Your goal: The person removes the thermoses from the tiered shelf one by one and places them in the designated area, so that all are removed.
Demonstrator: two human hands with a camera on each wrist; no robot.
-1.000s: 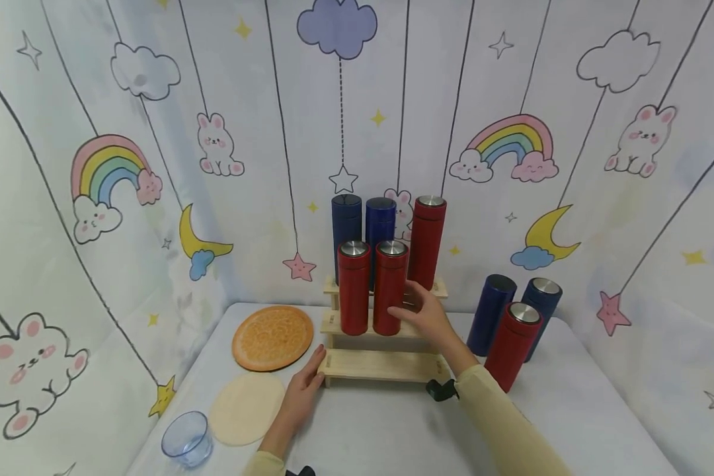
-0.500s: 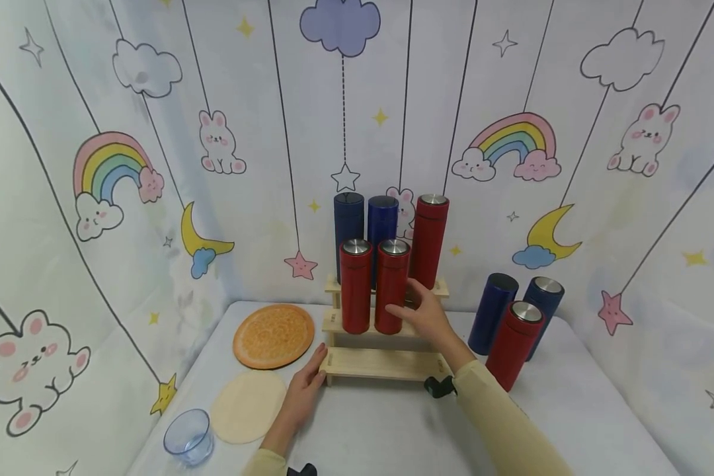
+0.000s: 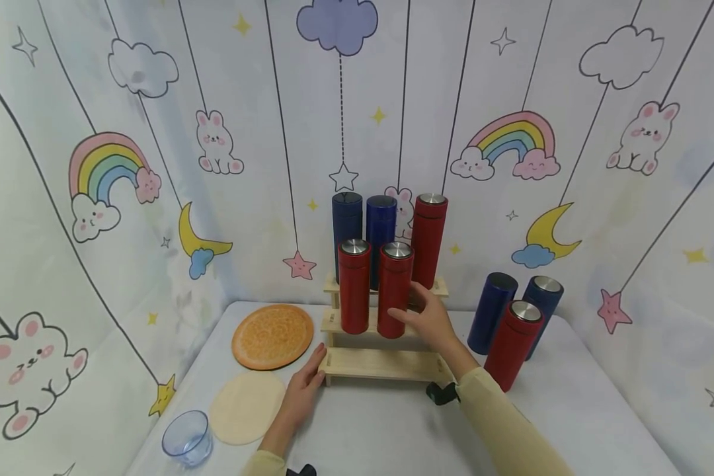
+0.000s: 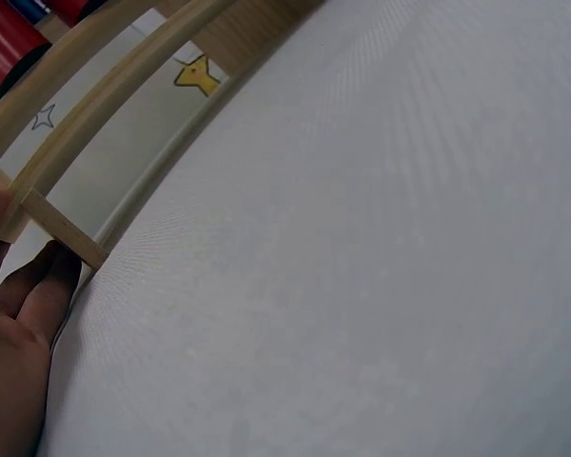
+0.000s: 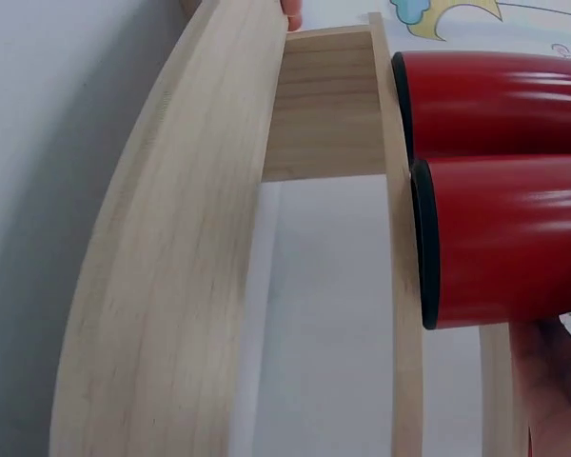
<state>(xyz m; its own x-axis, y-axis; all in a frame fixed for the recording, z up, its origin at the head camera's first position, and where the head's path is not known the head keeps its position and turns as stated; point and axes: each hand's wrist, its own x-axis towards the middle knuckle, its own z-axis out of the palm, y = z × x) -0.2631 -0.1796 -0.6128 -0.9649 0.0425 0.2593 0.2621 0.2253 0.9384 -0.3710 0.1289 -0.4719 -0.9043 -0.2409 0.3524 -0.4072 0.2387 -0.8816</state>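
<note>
My right hand (image 3: 431, 324) grips a red thermos flask (image 3: 395, 294) low on its body. That flask stands at the middle step of a tiered wooden rack (image 3: 383, 363), with a second red flask (image 3: 354, 291) just left of it. In the right wrist view, the black base of the held flask (image 5: 514, 238) overlaps the step's front edge; whether it touches the wood, I cannot tell. My left hand (image 3: 300, 390) holds the left end of the lowest step. In the left wrist view its fingers (image 4: 48, 295) lie against the rack's end piece.
On the top step stand two blue flasks (image 3: 381, 225) (image 3: 348, 225) and a red one (image 3: 428, 238). Two blue flasks and a red one (image 3: 514, 344) stand right of the rack. To the left lie a pizza-like disc (image 3: 272, 337), a pale round disc (image 3: 248, 408) and a glass bowl (image 3: 188, 438).
The gripped red flask has shifted slightly right and toward me, widening the gap to the other red flask. My right hand moved with it; the left hand has stayed put.
</note>
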